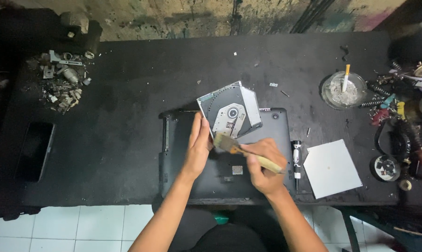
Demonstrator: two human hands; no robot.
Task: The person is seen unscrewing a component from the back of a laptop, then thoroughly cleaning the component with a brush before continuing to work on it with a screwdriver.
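Observation:
A black laptop (183, 163) lies bottom side up on the dark workbench (136, 84). My left hand (199, 147) grips the near edge of a grey optical disc drive (232, 109), held tilted over the laptop's far edge. A small wooden-handled brush (241, 150) is in my right hand (263, 165), its bristles pointing at the drive's lower edge, close to my left fingers.
A screwdriver (296, 158) and a white square plate (331, 168) lie right of the laptop. A glass ashtray with a cigarette (344, 90) sits far right, beside cluttered tools and springs (402, 112). Metal scraps (63, 79) pile at far left, above a black phone (33, 150).

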